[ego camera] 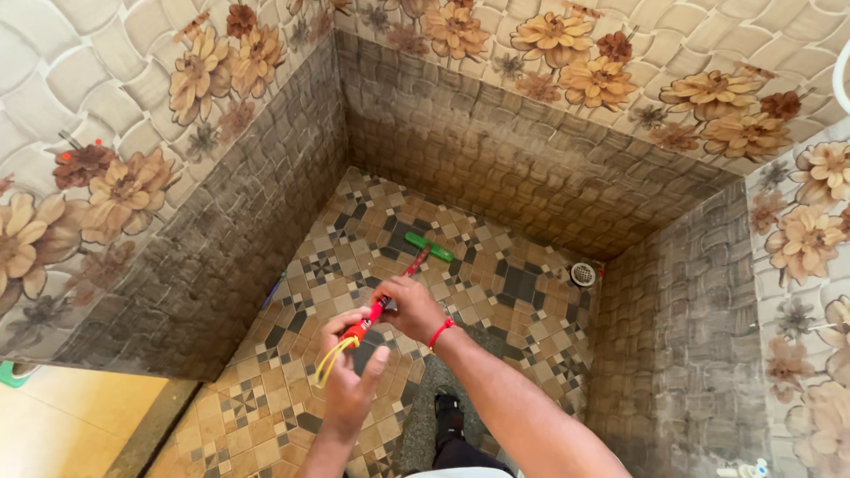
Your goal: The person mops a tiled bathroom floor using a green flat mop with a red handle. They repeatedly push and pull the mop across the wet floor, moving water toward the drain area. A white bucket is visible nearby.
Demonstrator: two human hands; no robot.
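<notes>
Both hands held a long-handled floor wiper (396, 286) over the patterned floor (266, 389) of a tiled bathroom. The wiper's long axis ran on a slant, from its near end low and left of centre to its far end up and right. The red handle pointed away from the person toward the far corner, and the green blade (429, 247) at its far end lay crosswise to the handle, on or just above the floor tiles; which of the two could not be told. The left hand (351, 376) was closed around the near end of the handle, where a yellow loop (326, 361) hung down from the grip. The right hand (413, 307), with a red band (439, 333) at its wrist, was wrapped around the handle a little farther along, near the left hand. A round white drain (583, 273) sat in the floor to the right, well apart from the blade, by the far wall. Walls of brown tile with a flower pattern above rose on the left, far and right sides. A dark shoe (448, 414) showed on the floor at the near edge, below the right forearm.
</notes>
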